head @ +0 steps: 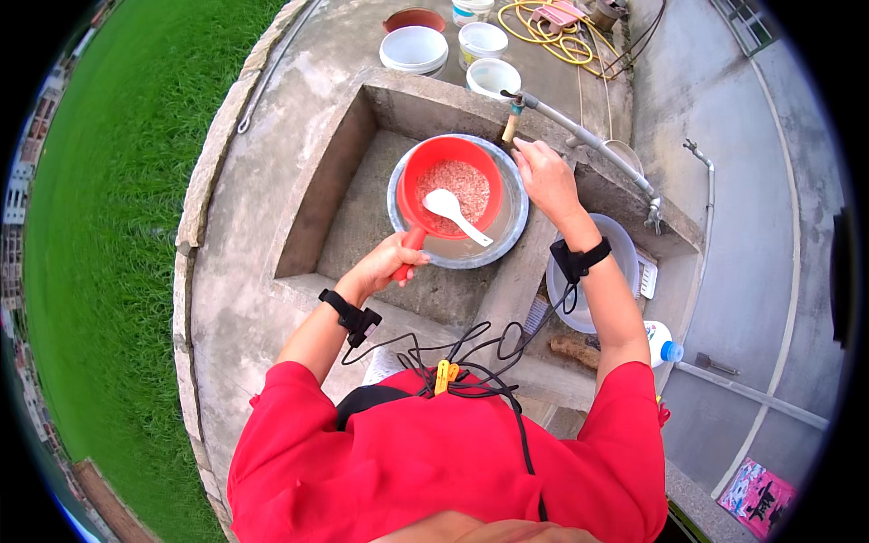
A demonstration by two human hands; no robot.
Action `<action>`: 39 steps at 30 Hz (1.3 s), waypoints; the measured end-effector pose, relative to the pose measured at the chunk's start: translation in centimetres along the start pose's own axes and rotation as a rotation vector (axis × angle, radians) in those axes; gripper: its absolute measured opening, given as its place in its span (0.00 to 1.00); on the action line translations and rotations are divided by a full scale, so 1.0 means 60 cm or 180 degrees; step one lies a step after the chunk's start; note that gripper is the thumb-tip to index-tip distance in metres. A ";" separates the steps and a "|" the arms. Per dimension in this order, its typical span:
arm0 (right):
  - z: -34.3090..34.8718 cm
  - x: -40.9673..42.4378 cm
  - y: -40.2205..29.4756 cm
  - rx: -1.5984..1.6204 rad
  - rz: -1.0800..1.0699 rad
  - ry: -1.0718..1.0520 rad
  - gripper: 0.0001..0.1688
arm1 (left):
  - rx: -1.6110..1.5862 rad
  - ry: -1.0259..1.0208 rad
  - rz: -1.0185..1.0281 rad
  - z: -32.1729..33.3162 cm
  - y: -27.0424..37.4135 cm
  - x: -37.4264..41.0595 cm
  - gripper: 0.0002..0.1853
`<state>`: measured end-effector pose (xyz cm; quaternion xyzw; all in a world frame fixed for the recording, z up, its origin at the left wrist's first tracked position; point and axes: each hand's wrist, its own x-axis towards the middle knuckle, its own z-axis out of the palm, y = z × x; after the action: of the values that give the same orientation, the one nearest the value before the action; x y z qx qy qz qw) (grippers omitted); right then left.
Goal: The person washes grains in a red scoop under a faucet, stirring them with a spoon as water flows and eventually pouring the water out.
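My left hand [388, 262] grips the handle of a red plastic ladle [411, 178], held over a round metal basin [512, 237] with cloudy water. In the ladle lie small pinkish pieces [468, 178], which I cannot identify for certain. A white plastic spoon [445, 203] rests on them, its handle across the ladle's rim. My right hand [543, 173] is raised just below the outlet of a tap [510, 125], fingers close together. Whether the fingertips touch the outlet cannot be told, and nothing is seen in that hand.
The basin stands in a concrete sink [326, 197]. To the right, a translucent tub [555, 271] sits in a second compartment beside a white bottle [658, 343]. A grey pipe [597, 141] crosses behind my right hand. White buckets [414, 51] and a yellow hose [570, 49] lie beyond.
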<state>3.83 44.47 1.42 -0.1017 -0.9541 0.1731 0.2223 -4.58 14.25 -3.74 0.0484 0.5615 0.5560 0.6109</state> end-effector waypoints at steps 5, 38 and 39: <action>0.055 0.098 0.085 -0.0654 -0.0466 0.0284 0.24 | 0.0052 -0.0004 -0.0069 0.002 0.009 0.038 0.21; 0.042 0.127 0.146 -0.0400 -0.1810 0.0183 0.08 | -0.0127 -0.0384 -0.0029 0.029 0.048 0.105 0.11; 0.041 0.125 0.146 -0.0378 -0.1802 0.0199 0.08 | -0.0141 -0.0387 -0.0031 0.029 0.048 0.102 0.11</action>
<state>-2.91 53.84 -1.01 0.1505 -0.9457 0.0447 0.2847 -6.61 20.83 -5.01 0.0659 0.5110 0.5614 0.6475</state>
